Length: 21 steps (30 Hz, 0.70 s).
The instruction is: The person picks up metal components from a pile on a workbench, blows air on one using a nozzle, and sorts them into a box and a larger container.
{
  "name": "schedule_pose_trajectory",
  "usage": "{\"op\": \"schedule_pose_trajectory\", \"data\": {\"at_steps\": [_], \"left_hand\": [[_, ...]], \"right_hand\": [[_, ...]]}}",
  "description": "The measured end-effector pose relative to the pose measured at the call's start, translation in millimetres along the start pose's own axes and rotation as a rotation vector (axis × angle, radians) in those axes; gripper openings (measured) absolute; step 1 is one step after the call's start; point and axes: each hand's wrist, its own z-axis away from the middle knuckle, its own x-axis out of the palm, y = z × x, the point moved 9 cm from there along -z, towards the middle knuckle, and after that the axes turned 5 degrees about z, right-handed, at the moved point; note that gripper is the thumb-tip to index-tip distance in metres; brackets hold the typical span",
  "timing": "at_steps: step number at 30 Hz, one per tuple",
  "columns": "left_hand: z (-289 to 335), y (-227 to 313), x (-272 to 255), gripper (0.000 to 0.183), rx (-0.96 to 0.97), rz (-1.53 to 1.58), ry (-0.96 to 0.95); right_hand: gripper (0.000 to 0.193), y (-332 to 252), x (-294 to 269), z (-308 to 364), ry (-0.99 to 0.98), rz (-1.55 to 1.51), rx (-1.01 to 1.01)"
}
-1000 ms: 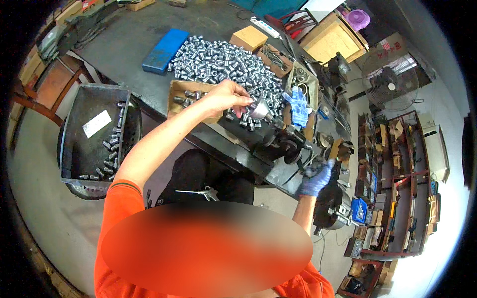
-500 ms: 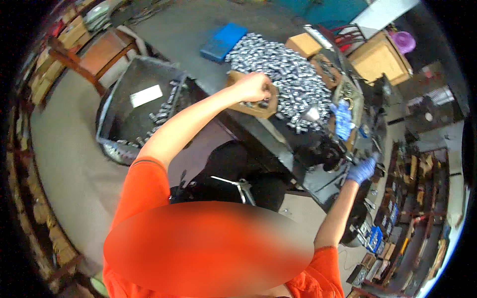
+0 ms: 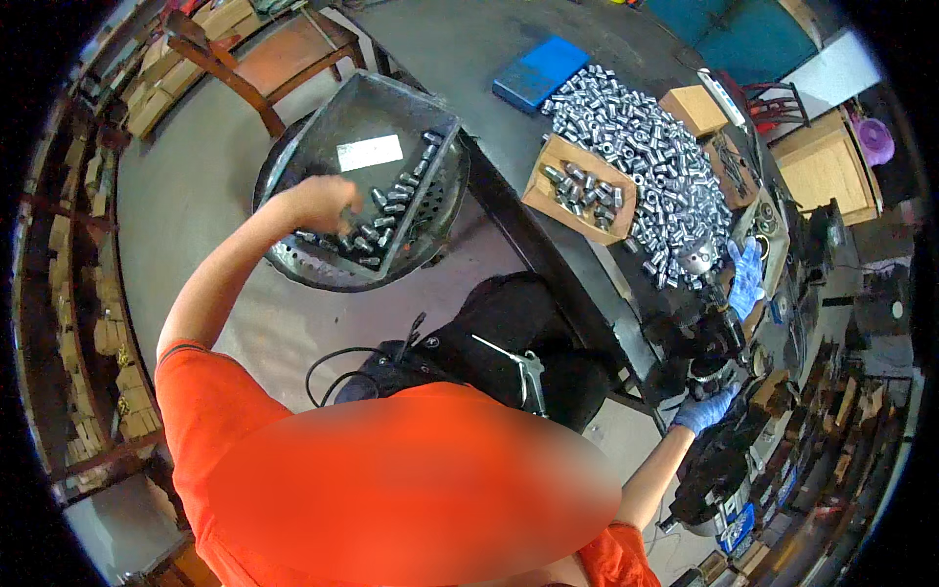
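Metal cylinders (image 3: 394, 197) beside left grip (image 3: 328, 203)

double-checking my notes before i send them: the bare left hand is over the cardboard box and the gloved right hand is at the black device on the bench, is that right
Not quite: the bare left hand is over the dark tray, not the cardboard box, as the head view shows. The gloved right hand is indeed at the black device on the bench.

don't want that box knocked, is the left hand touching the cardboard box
Apart: the head view shows the left hand over the dark tray, with part of the bench plainly between it and the cardboard box.
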Motion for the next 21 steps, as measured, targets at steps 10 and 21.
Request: {"op": "schedule_pose_trajectory", "data": {"at_steps": [10,21], "left_hand": [[2.8,-9.6,38.9,0.021,0.054,0.149,-0.194],[-56.9,120.8,-83.2,0.013,0.211,0.964,0.192]], "right_hand": [[0.031,5.5,-17.9,-14.1,-0.116,-0.001,-0.037],[0.043,-2.3,-12.1,2.8,0.092,-0.023,0.004]]}}
